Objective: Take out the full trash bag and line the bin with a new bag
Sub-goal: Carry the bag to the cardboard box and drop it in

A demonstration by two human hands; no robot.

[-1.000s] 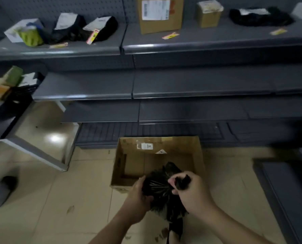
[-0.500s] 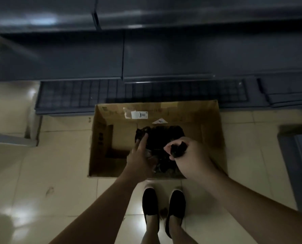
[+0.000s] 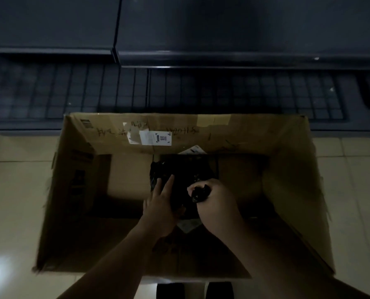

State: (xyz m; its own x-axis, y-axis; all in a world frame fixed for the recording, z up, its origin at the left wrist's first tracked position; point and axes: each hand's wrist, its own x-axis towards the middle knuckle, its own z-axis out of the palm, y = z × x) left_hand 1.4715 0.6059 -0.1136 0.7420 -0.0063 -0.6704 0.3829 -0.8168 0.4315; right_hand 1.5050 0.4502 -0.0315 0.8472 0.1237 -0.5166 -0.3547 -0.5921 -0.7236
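A black plastic trash bag [image 3: 186, 171] lies crumpled low inside an open cardboard box [image 3: 292, 147] that stands on the tiled floor. My left hand [image 3: 160, 203] rests flat against the bag's left side, fingers spread. My right hand [image 3: 214, 199] is a fist closed around a bunched piece of the bag's plastic at its right side. Both forearms reach down into the box from the near edge. The bag's underside is hidden by my hands.
A white label [image 3: 156, 138] is stuck on the box's far inner wall and paper scraps [image 3: 188, 225] lie on its bottom. Dark metal shelving [image 3: 179, 57] and a wire grid [image 3: 115, 91] run just behind the box. My shoes [image 3: 218, 290] show below the near edge.
The view has tilted down and closed in on the box. Both hands have gone lower into the box with the bag, and the left hand has flattened against it.
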